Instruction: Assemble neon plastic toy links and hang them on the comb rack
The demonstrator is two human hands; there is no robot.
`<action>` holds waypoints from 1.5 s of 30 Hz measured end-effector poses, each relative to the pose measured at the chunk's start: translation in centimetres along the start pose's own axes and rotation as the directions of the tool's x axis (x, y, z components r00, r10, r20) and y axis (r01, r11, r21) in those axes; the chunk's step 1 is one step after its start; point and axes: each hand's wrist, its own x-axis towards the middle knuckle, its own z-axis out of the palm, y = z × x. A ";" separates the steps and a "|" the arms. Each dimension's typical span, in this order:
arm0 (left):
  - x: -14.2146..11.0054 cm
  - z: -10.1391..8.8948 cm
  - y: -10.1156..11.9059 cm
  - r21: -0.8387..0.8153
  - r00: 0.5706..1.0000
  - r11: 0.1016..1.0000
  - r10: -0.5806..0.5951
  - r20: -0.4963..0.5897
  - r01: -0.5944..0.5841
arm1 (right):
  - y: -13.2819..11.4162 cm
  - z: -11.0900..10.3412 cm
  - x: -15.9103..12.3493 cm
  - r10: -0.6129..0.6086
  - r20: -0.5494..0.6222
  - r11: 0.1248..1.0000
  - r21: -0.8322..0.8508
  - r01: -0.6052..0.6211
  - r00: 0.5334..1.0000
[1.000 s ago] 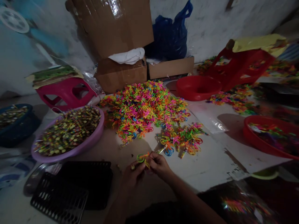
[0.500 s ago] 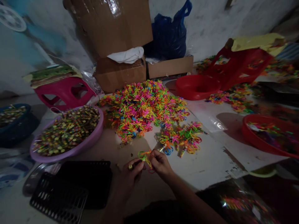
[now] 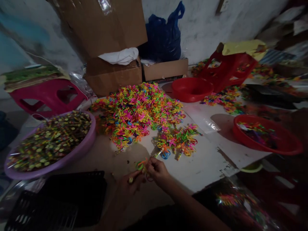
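Our view has swung to the right: the purple basin (image 3: 90,138) and the pile (image 3: 134,115) both sit further left in the picture than half a second ago, and the fan at the far left has dropped out. Against the pile and the small heap (image 3: 179,141), our hands have barely moved, so we read most of the shift as our head turning.

The finer change is at the fingers. Our right hand (image 3: 157,170) now covers most of the yellow part that showed beside the green loop (image 3: 139,166), and the fingers of our left hand (image 3: 128,184) look lower and a little looser. Our right grip is narrow, pinched on the loops; our left grip holds a stick (image 3: 130,180), its pale end showing. Blur and gloom keep us from telling whether stick and loops are joined.

The green loop, an orange piece (image 3: 143,161) and a pink loop (image 3: 149,177) are between our hands, just in front of the small heap. We judge that the same handling goes on: nothing has been let go, and pile and heap look unchanged.
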 end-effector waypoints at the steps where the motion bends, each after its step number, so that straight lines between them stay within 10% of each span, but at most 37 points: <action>1: 0.2 -0.1 -0.3 0.088 0.999 0.996 0.035 -0.024 -0.033 | -0.1 -1.5 0.5 -0.012 -0.013 0.997 -0.079 0.011 1.000; 3: 0.7 -0.6 -1.2 0.282 0.978 0.955 0.142 -0.154 -0.095 | -0.6 -5.1 1.6 -0.057 -0.145 0.948 -0.317 0.008 0.988; 6: 1.4 -1.7 -2.8 0.624 0.870 0.781 0.306 -0.386 0.003 | -1.7 -9.8 3.2 -0.298 -0.494 0.680 -0.710 -0.182 0.817; 10: 1.8 -2.9 -4.5 0.838 0.880 0.496 0.265 -0.394 0.225 | -0.5 -9.7 3.6 -0.449 -0.272 0.394 -0.915 -0.084 0.851; 13: 1.9 -3.1 -4.7 0.842 0.895 0.498 0.251 -0.368 0.207 | 1.9 -7.1 2.5 -0.418 -0.157 0.354 -0.935 0.002 0.895; 20: 3.7 2.3 -2.7 0.579 0.904 0.756 0.420 -0.074 -0.304 | 3.6 -5.8 0.9 -0.381 -0.008 0.589 -0.773 0.236 0.924; 25: 7.1 5.5 -2.2 0.269 0.896 0.875 0.437 -0.079 -0.403 | 3.3 -8.2 1.6 -0.393 -0.175 0.647 -0.750 0.136 0.903; 30: 7.4 5.2 -2.6 0.223 0.882 0.871 0.464 -0.078 -0.438 | 1.4 -8.5 1.2 -0.331 -0.315 0.827 -0.551 0.112 0.890; 40: 3.7 3.9 -1.2 0.221 0.867 0.851 0.497 -0.047 -0.476 | -2.3 -5.1 1.0 0.013 -0.105 0.998 -0.067 -0.020 0.994; 45: 2.4 3.0 -0.3 0.329 0.735 0.673 0.667 0.117 -0.663 | -2.6 -4.2 0.5 -0.073 -0.076 0.991 -0.117 0.064 0.994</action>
